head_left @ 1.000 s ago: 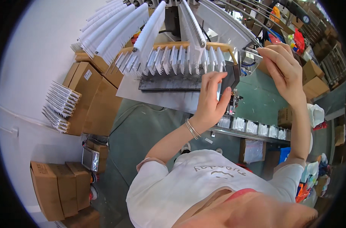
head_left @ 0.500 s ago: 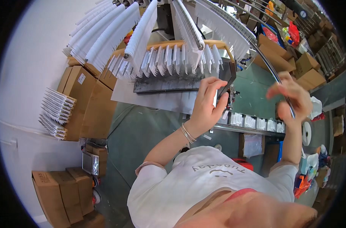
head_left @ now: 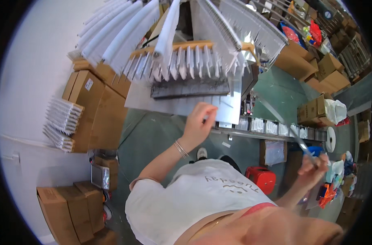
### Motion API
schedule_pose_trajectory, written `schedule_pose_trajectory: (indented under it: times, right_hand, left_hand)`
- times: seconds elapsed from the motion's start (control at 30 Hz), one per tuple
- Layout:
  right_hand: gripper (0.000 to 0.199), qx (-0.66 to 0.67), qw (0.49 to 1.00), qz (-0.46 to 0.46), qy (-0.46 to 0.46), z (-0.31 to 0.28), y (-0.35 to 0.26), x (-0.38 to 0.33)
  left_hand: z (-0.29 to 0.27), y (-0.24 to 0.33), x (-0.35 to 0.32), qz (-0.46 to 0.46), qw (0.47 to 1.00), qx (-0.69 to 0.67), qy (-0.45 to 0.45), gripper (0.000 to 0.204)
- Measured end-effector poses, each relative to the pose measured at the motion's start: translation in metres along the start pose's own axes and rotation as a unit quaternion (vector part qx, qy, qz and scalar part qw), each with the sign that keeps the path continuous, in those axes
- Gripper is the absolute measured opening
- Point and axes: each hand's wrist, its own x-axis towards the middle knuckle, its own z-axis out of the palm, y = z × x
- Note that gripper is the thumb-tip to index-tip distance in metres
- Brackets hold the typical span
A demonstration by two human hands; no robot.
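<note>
My right hand, low on the right, is closed round one end of a long, thin metal rod. The rod slants up and left, blurred by motion. My left hand has its fingers curled toward the thumb; whether anything small is between them is hidden. It is just in front of a white board with a dark flat block on it. Behind the block, a wooden-framed rack carries a row of metal pins with white strips. Above it, several rods densely hung with white strips fan out.
A row of small bins with white pieces runs along the bench edge to my right. Cardboard boxes stand at the left, with bundled white strips on one. A red case sits on the floor; a white reel stands at right.
My right hand has swung down toward me, drawing the rod down from the fan of hung rods. My left hand has moved left and toward me, and its fingers have closed up.
</note>
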Motion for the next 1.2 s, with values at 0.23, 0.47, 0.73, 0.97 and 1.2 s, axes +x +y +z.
schedule_pose_trajectory:
  times: [0.23,0.47,0.73,0.97,1.2]
  right_hand:
    - [0.031,0.095,0.967,0.145,-0.186,0.077,0.079,0.006]
    - [0.042,-0.048,0.957,-0.026,-0.285,0.189,0.103,-0.009]
    - [0.050,-0.252,0.910,-0.208,-0.254,0.345,0.134,-0.070]
    - [0.040,-0.407,0.887,-0.185,-0.121,0.447,0.126,-0.113]
    - [0.029,-0.504,0.847,-0.144,-0.085,0.505,0.129,-0.129]
  left_hand:
    - [-0.064,-0.048,-0.030,-0.218,0.921,-0.201,0.253,0.015]
    - [-0.185,-0.108,-0.003,-0.151,0.889,-0.228,0.367,0.027]
    - [-0.245,-0.198,0.096,-0.130,0.893,-0.406,0.146,0.042]
    - [-0.255,-0.185,0.123,-0.161,0.872,-0.462,-0.011,0.035]
    - [-0.262,-0.179,0.123,-0.180,0.859,-0.478,-0.012,0.020]
